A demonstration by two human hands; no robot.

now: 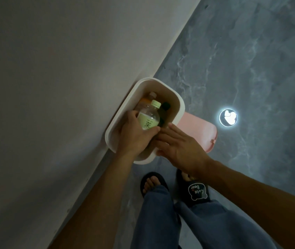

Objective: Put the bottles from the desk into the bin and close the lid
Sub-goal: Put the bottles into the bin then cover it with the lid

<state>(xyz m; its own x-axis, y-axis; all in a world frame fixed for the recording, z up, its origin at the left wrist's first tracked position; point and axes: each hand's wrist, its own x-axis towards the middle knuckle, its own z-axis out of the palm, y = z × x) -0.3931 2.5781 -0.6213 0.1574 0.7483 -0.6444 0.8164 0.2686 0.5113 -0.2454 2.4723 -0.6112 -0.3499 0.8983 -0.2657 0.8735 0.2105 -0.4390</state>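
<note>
A white bin [180,105] stands open on the floor against the wall. My left hand [134,135] grips a clear bottle with a pale green cap and label [149,118] inside the bin's mouth. Other bottles lie deeper in the bin: one with a white cap [152,95] and a dark one [165,106]. My right hand [181,146] hovers flat over the bin's near right rim, fingers spread, holding nothing. The pink lid [200,133] hangs open on the bin's right side.
A pale wall [53,87] fills the left. The floor [242,60] is grey marble-like tile with a bright round light reflection [228,117]. My feet in black slippers [197,191] stand just in front of the bin.
</note>
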